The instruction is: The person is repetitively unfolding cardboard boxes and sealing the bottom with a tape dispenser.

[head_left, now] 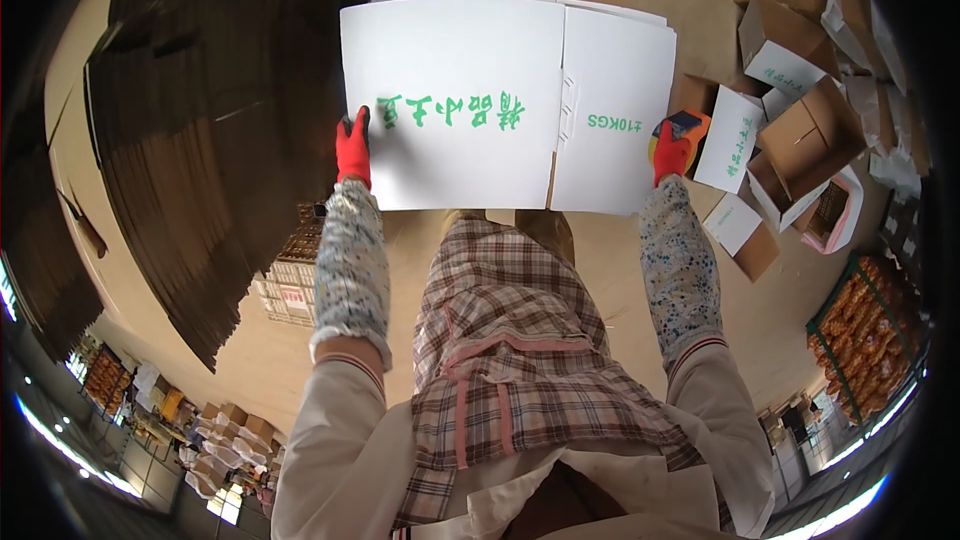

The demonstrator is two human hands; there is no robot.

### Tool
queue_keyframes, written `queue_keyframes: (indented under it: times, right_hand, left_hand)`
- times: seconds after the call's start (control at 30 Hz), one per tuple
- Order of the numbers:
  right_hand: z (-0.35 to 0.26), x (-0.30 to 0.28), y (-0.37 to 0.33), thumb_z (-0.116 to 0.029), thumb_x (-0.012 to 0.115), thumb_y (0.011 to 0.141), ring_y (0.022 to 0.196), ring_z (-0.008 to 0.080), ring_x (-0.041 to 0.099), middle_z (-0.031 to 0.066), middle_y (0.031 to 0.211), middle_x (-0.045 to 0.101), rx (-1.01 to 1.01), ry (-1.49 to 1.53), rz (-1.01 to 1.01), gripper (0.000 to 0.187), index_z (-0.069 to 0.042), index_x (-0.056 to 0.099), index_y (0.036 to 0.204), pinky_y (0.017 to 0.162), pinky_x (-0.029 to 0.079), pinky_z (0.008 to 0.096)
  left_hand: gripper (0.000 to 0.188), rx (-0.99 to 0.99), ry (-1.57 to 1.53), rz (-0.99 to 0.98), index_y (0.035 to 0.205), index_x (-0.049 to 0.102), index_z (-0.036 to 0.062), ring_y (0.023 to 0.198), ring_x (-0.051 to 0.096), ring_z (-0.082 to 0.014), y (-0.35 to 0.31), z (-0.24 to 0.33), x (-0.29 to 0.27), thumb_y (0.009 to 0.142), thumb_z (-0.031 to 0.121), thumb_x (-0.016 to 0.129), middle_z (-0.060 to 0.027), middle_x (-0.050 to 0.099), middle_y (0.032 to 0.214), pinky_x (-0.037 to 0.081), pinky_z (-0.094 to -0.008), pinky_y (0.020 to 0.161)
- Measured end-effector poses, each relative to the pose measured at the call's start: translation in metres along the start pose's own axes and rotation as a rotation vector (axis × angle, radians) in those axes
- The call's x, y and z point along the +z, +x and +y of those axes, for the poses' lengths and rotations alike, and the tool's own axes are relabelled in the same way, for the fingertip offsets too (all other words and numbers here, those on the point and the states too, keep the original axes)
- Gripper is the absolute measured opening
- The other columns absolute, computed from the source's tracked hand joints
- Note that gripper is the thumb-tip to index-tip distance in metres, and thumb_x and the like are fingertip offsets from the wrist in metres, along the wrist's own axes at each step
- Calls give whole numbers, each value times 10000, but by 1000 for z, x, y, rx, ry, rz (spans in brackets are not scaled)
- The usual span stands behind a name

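A white flattened cardboard carton (pixel 460 50) with green print is spread out in front of me, with brown cardboard edges showing behind its far side. My left hand (pixel 353 150), in a red glove with dark fingertips, grips the carton's left edge. At the right edge, my right hand (pixel 672 152), also gloved in red, is closed round a tape dispenser (pixel 688 124) with orange and dark blue parts. That hand lies against the carton's side; whether its fingers also pinch the cardboard is hidden.
Tall stacks of flat brown cardboard (pixel 190 140) stand on the left, with plastic crates (pixel 290 290) near them. Opened cartons (pixel 810 140) lie jumbled on the right. Farther right sits a pallet load of orange-brown filled net bags (pixel 865 340). More boxes (pixel 235 430) are at lower left.
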State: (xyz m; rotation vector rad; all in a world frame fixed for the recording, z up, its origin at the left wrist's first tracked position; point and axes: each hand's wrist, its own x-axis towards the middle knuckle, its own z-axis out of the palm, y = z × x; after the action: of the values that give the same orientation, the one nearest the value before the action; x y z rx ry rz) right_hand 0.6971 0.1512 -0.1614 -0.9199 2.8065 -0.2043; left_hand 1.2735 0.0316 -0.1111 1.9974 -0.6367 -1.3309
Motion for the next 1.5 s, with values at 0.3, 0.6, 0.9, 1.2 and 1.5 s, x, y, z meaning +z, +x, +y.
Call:
queue_keyframes:
  times: [0.3, 0.6, 0.9, 1.2, 1.5]
  right_hand:
    - [25, -125, -9, -447, 487, 914, 937, 229, 611, 72, 1084, 608, 199, 1382, -281, 569, -68, 404, 1330, 769, 512, 357]
    - [-94, -319, -19, -332, 450, 962, 882, 156, 606, 97, 1031, 600, -191, 1564, -1300, 360, -48, 505, 1175, 795, 510, 280]
    - [-187, -414, -135, -526, 712, 668, 1145, 320, 471, 207, 1205, 515, -1156, 32, -954, 887, 1, 397, 1308, 964, 373, 362]
    - [-165, -398, -150, -412, 735, 709, 1012, 404, 488, 249, 1112, 511, -1172, 14, -268, 717, 62, 470, 1177, 869, 391, 451]
    - [-261, -371, -116, -491, 676, 747, 820, 240, 539, 106, 831, 563, -1123, 440, -135, 619, 16, 498, 1053, 761, 405, 368]
  left_hand:
    - [232, 445, -407, 74, 1080, 547, 9, 934, 485, -100, -139, 142, -42, 903, 155, 581, -24, 556, 986, 382, -245, 851]
    - [542, 557, -339, 34, 1348, 367, 118, 1216, 416, -181, -175, 196, -92, 878, 252, 601, -65, 422, 1338, 332, -320, 1009]
    - [585, 800, 133, -1, 1410, 284, 105, 1286, 361, -255, -142, 122, -130, 889, 137, 548, -171, 260, 1447, 321, -346, 1043]
    - [359, 833, 199, 60, 1226, 542, 70, 1277, 385, -354, -193, 113, -144, 872, 18, 519, -290, 192, 1446, 357, -370, 1004]
    - [574, 466, 47, -290, 1324, 343, -2, 1105, 494, -180, -297, 186, -102, 882, 253, 607, -109, 477, 1249, 393, -298, 952]
